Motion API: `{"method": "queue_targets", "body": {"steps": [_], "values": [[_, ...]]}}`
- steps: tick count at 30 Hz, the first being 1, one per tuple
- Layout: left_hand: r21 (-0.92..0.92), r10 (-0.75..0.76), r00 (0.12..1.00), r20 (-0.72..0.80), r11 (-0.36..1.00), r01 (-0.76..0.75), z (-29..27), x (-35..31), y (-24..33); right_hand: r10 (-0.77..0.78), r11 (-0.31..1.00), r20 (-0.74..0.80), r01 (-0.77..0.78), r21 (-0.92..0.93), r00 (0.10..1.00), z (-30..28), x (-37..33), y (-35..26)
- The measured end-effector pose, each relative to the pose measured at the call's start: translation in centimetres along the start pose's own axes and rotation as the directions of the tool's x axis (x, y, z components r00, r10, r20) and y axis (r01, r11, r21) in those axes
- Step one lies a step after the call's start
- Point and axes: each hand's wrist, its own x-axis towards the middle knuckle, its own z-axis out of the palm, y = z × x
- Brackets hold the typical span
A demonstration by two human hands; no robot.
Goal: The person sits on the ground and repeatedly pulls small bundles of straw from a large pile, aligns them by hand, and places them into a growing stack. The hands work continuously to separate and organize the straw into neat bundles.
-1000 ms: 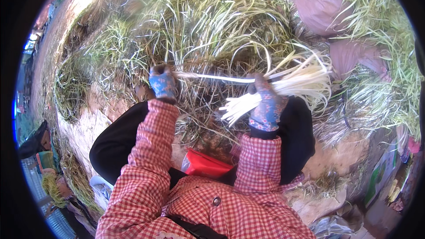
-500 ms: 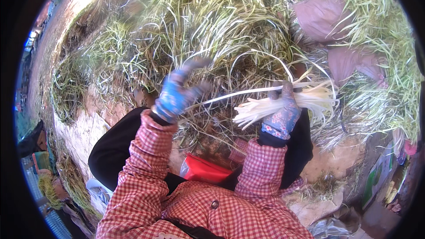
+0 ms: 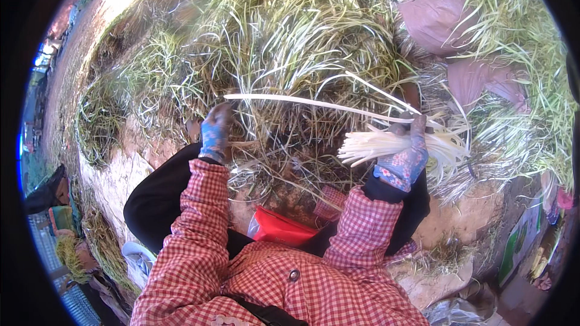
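My right hand [image 3: 403,160], in a blue flowered glove with dark fingertips, grips a bunch of pale stalks [image 3: 371,147]. The trimmed-looking white ends point left and the thin ends fan out to the right. One long pale stalk [image 3: 302,101] stretches leftward from this hand, its far end just above my left hand [image 3: 215,134]. That hand, gloved alike, is raised over my left knee with its fingers curled in. They are a little blurred, and whatever they hold cannot be made out. Another thin stalk [image 3: 380,92] slants up from the right hand.
A large heap of green and yellowed leafy stalks [image 3: 290,30] lies in front of me. Brownish-pink cloth [image 3: 438,21] lies among more greens at the right. A red bag [image 3: 281,228] rests between my legs. Another person's dark-clad shape [image 3: 48,190] shows at the far left.
My left hand has moved left and its spread fingers have curled in. My right hand has shifted right with the bunch, and the long stalk now lies higher, reaching further left.
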Motion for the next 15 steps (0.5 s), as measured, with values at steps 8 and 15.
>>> {"method": "queue_targets", "body": {"steps": [8, 15], "values": [[-0.22, 0.192, 0.137, 0.972, 0.947, 0.233, 3.1, -6.9, 4.1, 0.053, 0.999, 0.13, -0.053, -0.007, 0.99, -0.2, 0.2, 1.7], [-0.412, 0.102, 0.78, 0.617, 0.887, 0.21, 1.0, -11.2, 4.9, 0.123, 0.987, 0.278, -0.09, -0.129, 0.953, 0.9, -0.7, 2.8]]}}
